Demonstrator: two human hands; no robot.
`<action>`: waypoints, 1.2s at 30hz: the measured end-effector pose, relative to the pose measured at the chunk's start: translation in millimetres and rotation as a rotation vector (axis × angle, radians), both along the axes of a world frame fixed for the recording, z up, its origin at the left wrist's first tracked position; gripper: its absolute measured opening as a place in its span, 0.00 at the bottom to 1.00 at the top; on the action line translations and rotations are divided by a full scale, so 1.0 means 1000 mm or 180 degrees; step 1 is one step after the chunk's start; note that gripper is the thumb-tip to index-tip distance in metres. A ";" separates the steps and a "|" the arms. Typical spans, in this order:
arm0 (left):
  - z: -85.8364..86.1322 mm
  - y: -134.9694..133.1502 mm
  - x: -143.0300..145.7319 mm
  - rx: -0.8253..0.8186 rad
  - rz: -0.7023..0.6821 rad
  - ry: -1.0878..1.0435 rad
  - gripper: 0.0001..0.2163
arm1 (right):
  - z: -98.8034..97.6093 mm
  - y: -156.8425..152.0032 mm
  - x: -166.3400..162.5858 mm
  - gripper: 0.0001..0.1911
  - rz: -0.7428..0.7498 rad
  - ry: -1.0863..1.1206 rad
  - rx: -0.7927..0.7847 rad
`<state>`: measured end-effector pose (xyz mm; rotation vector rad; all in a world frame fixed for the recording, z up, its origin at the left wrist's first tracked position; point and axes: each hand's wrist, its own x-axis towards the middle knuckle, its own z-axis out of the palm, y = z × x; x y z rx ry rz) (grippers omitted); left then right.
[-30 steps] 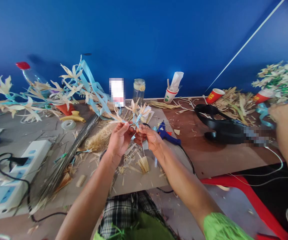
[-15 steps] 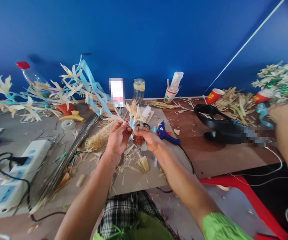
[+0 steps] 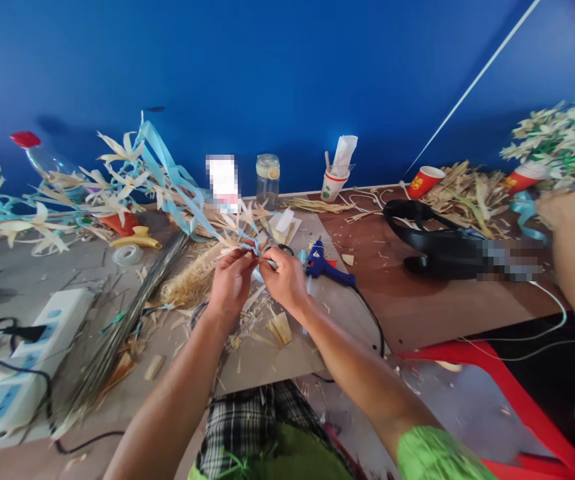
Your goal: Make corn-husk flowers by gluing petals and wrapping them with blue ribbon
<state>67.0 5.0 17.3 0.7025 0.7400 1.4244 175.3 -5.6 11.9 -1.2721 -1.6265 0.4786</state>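
Observation:
My left hand [image 3: 233, 275] is closed in a pinch on the stem of a pale husk flower [image 3: 234, 233], whose petals lean up and left. Light blue ribbon [image 3: 251, 248] wraps this stem. Close beside it, my right hand [image 3: 285, 277] has its fingers pinched on the ribbon near the stem; the exact grip point is partly hidden. A long loop of the blue ribbon rises behind to a spray of husk flowers [image 3: 122, 150] at the left. Just right of my hands lies a blue glue gun [image 3: 328, 265].
Thin wires [image 3: 132, 313] lie in a bundle left of my arms, beside a white power strip [image 3: 42, 363]. Along the blue wall stand a glass jar [image 3: 268, 181] and a paper cup [image 3: 334, 187]. A black strap-like object [image 3: 432, 257] and another person's hand [image 3: 572, 213] are at the right.
The husk flower, upright before, now leans left and lower. My right hand has turned, its fingers now pinched at the ribbon. The whole view has shifted slightly.

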 end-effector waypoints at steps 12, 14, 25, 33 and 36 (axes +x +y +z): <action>0.001 0.002 0.001 -0.0147 -0.0046 -0.0177 0.06 | 0.001 -0.001 -0.004 0.08 -0.0008 -0.0107 -0.0177; 0.003 0.002 0.001 -0.0145 -0.0040 -0.0124 0.05 | 0.001 -0.001 -0.004 0.07 0.0017 -0.0063 -0.0233; 0.001 0.002 -0.001 -0.0014 -0.0251 0.0049 0.07 | -0.002 0.000 -0.004 0.06 0.0146 0.0118 -0.0415; -0.002 0.003 -0.003 0.0050 -0.0176 0.0114 0.07 | -0.003 0.001 -0.005 0.07 0.0200 0.0326 -0.0511; -0.003 0.005 -0.004 0.0050 -0.0105 0.0227 0.08 | -0.005 0.003 -0.005 0.08 0.0211 0.0325 -0.0596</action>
